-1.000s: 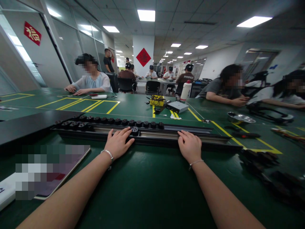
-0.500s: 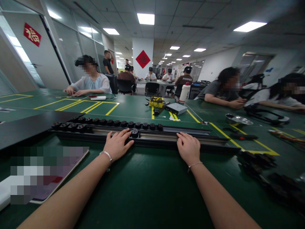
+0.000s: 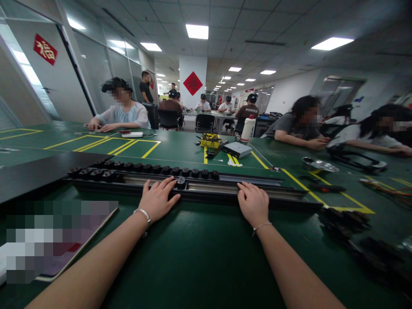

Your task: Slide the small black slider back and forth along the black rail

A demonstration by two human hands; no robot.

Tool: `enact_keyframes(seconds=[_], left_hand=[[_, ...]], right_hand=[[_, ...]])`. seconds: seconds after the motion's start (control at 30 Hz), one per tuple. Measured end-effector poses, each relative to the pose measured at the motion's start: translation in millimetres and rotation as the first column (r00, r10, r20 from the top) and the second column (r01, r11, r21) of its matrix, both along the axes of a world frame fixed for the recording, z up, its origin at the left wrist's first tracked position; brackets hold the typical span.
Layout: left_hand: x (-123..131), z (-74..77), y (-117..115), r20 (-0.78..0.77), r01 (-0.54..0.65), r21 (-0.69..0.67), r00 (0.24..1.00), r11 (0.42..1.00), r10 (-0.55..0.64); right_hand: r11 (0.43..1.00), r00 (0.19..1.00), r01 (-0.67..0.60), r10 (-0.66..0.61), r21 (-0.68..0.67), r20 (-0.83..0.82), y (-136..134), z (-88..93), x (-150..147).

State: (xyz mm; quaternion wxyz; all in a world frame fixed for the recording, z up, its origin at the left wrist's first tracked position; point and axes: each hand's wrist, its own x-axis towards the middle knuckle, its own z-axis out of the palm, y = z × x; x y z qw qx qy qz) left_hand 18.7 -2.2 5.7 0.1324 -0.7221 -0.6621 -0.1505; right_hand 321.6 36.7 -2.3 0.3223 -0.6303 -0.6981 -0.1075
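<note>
A long black track rail (image 3: 215, 187) with a metal-coloured channel lies across the table in front of me. My left hand (image 3: 157, 198) rests over its near edge, fingers spread, the fingertips beside a round black socket module (image 3: 180, 182) seated in the channel. Whether they press on the module I cannot tell. Farther right, my right hand (image 3: 253, 201) lies on the same rail with its fingers stretched over the near edge, holding nothing. Several more socket modules (image 3: 96, 173) sit at the rail's left end. Behind runs a second rail (image 3: 251, 178) carrying a row of similar modules.
A dark panel (image 3: 41, 171) and a phone-like tablet (image 3: 96, 229) lie on the left. Black parts (image 3: 344, 223) are heaped on the right, near a metal bowl (image 3: 318, 165). A yellow box (image 3: 210, 140), a grey box (image 3: 237, 149) and a bottle (image 3: 247, 128) stand farther back. Co-workers sit around.
The view has shifted slightly. Both hands keep their places on the rail, and the socket module beside my left hand stays put.
</note>
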Motion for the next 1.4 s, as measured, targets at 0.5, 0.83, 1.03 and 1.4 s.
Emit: enact_keyframes(seconds=[0.5, 0.83, 1.03, 1.4], left_hand=[[0.8, 1.4, 2.8, 0.036, -0.016, -0.01, 0.999, 1.0, 0.016], [0.7, 2.2, 3.0, 0.042, -0.006, -0.02, 0.999, 1.0, 0.007], [0.8, 1.8, 2.1, 0.038, -0.009, -0.019, 0.999, 1.0, 0.01], [0.4, 1.1, 3.2, 0.032, -0.006, -0.02, 0.999, 1.0, 0.006]], right_hand=[[1.0, 0.999, -0.005, 0.005, -0.002, -0.033, -1.6, 0.8, -1.2], [1.0, 0.999, -0.002, 0.002, -0.015, -0.034, -1.2, -0.1, -1.3], [1.0, 1.0, 0.003, -0.003, -0.016, -0.023, 0.6, -2.0, -0.5], [0.999, 1.0, 0.004, -0.005, -0.034, -0.023, -1.9, 1.8, -1.8]])
